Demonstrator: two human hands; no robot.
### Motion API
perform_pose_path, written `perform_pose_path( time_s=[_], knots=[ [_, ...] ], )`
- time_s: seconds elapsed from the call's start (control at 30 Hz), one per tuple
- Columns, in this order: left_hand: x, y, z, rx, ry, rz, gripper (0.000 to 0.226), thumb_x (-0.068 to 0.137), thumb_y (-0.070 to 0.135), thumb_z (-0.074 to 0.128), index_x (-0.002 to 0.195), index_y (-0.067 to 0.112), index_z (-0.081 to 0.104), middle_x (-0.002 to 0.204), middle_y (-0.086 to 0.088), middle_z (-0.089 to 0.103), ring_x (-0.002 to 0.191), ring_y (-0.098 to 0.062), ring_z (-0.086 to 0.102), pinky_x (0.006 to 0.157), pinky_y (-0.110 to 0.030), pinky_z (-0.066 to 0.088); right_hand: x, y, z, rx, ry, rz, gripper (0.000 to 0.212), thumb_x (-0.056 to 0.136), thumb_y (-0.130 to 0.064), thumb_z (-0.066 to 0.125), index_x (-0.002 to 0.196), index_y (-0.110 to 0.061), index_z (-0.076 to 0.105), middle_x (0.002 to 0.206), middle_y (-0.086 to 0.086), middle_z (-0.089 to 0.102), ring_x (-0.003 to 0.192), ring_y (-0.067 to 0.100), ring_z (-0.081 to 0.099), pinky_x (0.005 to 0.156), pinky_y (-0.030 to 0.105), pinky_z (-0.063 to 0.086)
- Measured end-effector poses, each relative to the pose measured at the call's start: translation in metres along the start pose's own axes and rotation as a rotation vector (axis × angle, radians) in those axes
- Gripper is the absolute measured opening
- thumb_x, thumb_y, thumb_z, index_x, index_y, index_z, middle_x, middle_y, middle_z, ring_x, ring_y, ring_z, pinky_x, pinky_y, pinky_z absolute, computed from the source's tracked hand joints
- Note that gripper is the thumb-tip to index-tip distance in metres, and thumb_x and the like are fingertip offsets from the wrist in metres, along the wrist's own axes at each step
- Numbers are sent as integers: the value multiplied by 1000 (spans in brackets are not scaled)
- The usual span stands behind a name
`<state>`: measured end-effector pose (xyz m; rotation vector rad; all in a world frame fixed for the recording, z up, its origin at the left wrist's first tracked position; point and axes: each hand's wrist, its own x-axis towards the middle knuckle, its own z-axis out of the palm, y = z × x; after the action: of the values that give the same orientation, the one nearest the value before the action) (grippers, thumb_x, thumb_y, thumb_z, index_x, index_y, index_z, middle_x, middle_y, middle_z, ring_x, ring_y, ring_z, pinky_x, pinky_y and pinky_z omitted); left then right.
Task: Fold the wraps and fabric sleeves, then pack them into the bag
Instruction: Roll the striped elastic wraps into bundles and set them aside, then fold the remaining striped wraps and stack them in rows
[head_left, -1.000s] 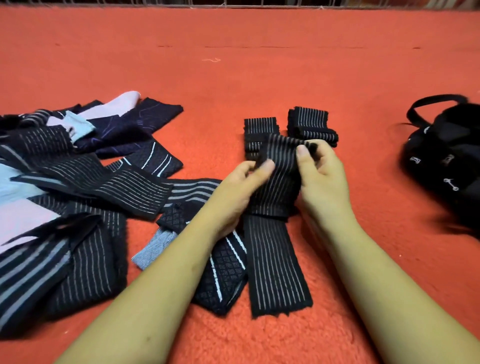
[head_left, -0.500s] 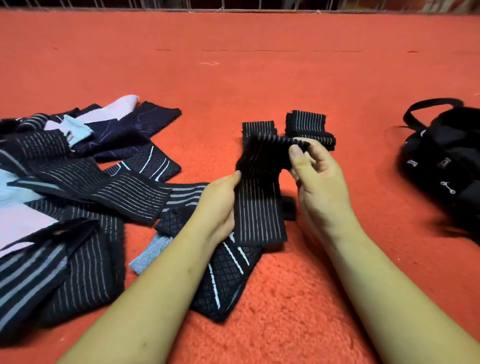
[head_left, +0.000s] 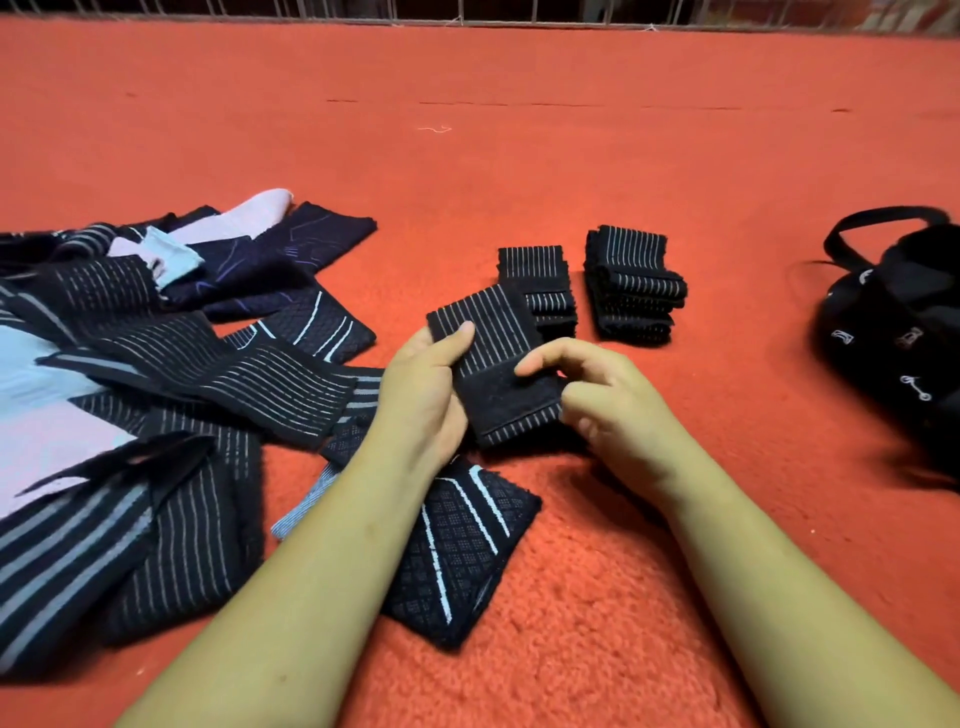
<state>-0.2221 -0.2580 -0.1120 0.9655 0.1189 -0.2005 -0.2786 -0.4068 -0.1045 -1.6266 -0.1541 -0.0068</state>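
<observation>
A black wrap with thin white stripes is folded into a short thick pad between my hands. My left hand grips its left edge, thumb on top. My right hand pinches its right edge with curled fingers. Behind it lie two folded striped wraps, one close behind and one further right. A heap of unfolded wraps and fabric sleeves spreads at the left. A dark diamond-patterned sleeve lies under my left forearm. The black bag sits at the right edge.
Everything lies on a red carpet. A metal railing runs along the far edge. Pale pink and light blue fabric pieces show within the heap on the left.
The long striped wrap that hung down over the carpet has been folded up into a compact pad. Both hands have shifted lower and now hold its sides.
</observation>
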Motion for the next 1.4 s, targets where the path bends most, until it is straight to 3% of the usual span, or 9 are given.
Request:
perform_pose_path(
  time_s=[0.17,0.43,0.6,0.7,0.77,0.9,1.03,1.27,1.4],
  knots=[
    [-3,-1,3,60,-42,99,15,101,10,50,112,7,60,101,-15,70,89,-27,69,85,-47,57,-1,3,17,86,111,53,13,103,-20,47,97,-15,36,68,12,58,48,25,54,44,31,44],
    [-4,-8,7,207,0,161,13,99,9,51,105,12,61,95,-10,69,86,-24,65,81,-43,54,0,7,22,104,262,7,13,100,-4,52,102,-11,41,62,2,58,37,14,44,35,20,32],
    [27,13,30,284,95,150,12,95,4,60,102,12,55,84,-7,68,65,-16,64,54,-27,55,11,-16,13,374,275,89,12,93,8,53,92,-1,60,68,8,64,52,18,60,48,24,50],
    [64,29,47,359,95,163,12,93,4,63,97,14,56,91,-10,69,73,-19,67,66,-36,59,31,-29,3,409,331,172,15,94,4,56,79,1,57,63,12,66,55,17,68,58,22,57],
    [88,37,58,480,69,183,15,93,3,59,86,15,57,89,-11,66,77,-22,63,74,-39,55,47,-33,-2,361,407,201,15,96,0,56,82,-1,53,65,15,64,49,15,67,50,20,56],
    [119,46,68,798,36,154,22,81,-2,51,67,15,51,66,-7,50,61,-20,46,56,-26,35,82,-26,-3,389,531,271,6,100,-3,51,95,1,51,70,16,60,41,13,64,41,19,50],
    [144,37,58,981,29,148,23,85,-2,62,70,16,61,73,-6,60,76,-17,53,64,-27,40,100,-13,2,464,561,344,11,102,-3,45,94,3,48,72,17,60,38,13,62,39,19,50],
    [155,19,42,823,12,93,19,90,-3,64,105,8,59,100,-20,67,89,-28,67,85,-39,57,104,-4,3,535,606,337,14,100,-1,47,88,2,52,78,18,62,47,18,65,42,18,51],
    [134,22,35,705,-3,74,17,93,-3,58,107,7,54,85,-10,62,73,-20,62,66,-30,53,87,-7,1,458,605,329,16,93,8,41,84,4,53,83,16,65,53,19,66,45,18,51]
  ],
)
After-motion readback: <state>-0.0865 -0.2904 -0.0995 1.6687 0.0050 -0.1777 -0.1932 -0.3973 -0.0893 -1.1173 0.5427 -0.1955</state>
